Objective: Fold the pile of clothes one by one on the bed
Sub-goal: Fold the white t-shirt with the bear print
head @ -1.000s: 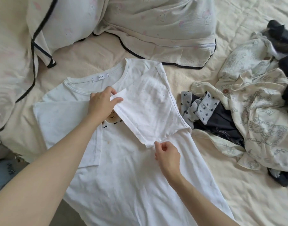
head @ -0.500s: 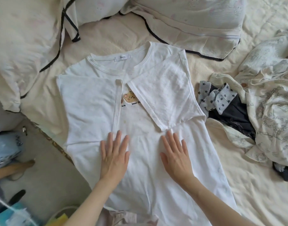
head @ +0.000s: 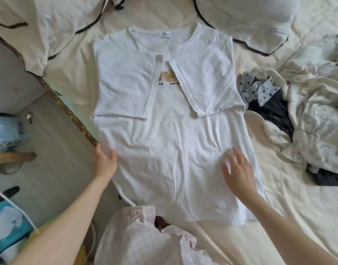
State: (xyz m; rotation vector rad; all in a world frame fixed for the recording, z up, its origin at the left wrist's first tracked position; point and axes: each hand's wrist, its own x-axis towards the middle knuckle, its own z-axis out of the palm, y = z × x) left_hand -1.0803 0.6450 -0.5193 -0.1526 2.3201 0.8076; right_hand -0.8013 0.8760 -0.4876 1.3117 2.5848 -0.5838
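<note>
- white t-shirt (head: 170,150) lies flat, front up, mid-bed (head: 290,207), both sleeves folded inward; neck label blurred, chest print half covered, reading "are" and "bear f".
- left hand (head: 105,161) at the shirt's left edge, fingers hidden, cannot tell the grip.
- right hand (head: 239,171) flat on soft, creased cloth, fingers spread.
- unfolded clothes pile (head: 298,115) sits right of the shirt, partly cut off.

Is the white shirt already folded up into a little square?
No, the white T-shirt lies spread long on the bed, with only its two sleeves turned in over the chest.
</note>
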